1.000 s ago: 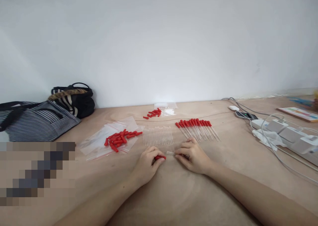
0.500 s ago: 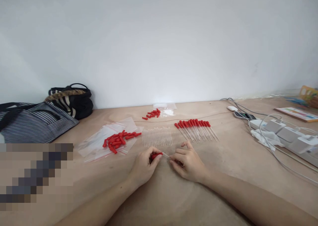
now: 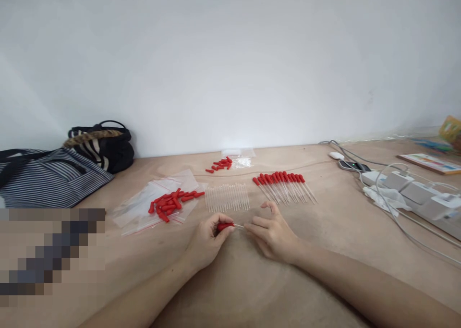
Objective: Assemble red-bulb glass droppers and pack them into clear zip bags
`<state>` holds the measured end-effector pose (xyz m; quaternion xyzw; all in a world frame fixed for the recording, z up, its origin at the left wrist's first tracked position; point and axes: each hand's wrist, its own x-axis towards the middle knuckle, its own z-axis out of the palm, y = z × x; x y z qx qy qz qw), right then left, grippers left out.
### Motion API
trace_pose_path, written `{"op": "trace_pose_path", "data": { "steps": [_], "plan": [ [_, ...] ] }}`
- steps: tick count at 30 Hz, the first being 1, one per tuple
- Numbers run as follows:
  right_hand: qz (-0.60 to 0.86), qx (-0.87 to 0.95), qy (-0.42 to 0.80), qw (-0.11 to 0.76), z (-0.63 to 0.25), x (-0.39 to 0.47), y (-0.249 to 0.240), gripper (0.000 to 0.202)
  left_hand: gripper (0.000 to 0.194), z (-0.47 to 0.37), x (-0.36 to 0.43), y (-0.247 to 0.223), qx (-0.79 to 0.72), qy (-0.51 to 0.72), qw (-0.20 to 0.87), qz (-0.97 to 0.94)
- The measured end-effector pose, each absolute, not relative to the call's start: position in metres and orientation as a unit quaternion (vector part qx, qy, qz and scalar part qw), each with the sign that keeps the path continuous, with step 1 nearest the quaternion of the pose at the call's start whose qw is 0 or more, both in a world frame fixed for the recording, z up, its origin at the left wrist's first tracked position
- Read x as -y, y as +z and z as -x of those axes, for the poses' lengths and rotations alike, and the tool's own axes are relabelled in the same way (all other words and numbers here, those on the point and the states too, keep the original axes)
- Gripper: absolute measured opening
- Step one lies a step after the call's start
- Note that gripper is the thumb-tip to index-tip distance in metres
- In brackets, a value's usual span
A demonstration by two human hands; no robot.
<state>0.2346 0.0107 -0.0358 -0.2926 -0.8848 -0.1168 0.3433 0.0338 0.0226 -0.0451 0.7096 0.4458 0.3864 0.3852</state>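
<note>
Between the thumb and fingers of my left hand (image 3: 211, 237) is a red rubber bulb (image 3: 224, 227), its narrow end facing right. A clear glass dropper tube (image 3: 238, 227) runs from the bulb to my right hand (image 3: 272, 233), whose fingertips pinch its far end; the index finger is raised. Beyond my hands lies a row of bare clear tubes (image 3: 227, 198). To the right of that row, several droppers with red bulbs (image 3: 284, 186) lie side by side. Loose red bulbs (image 3: 168, 204) are heaped on clear zip bags (image 3: 139, 205) at the left.
Farther back are a smaller heap of red bulbs (image 3: 220, 164) and a clear bag (image 3: 242, 160) by the wall. A striped bag (image 3: 61, 176) and a black bag (image 3: 113, 150) stand left. Right are a power strip with white chargers (image 3: 414, 191), cables and a colourful board (image 3: 434, 163).
The bulb and tube now lie more nearly in line, and my right fingers have shifted slightly left along the tube. The view has moved a little.
</note>
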Motion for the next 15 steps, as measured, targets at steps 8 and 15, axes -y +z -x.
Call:
{"op": "trace_pose_path", "data": {
  "steps": [8,15],
  "plan": [
    [0.247,0.882,-0.199,0.348,-0.239,-0.017,-0.032,0.025,0.011,-0.035,-0.021,-0.042,-0.441,0.375,0.414,-0.702],
    [0.240,0.881,-0.224,0.340,-0.240,-0.018,-0.029,0.029,0.011,-0.036,-0.018,-0.034,-0.455,0.337,0.381,-0.731]
  ]
}}
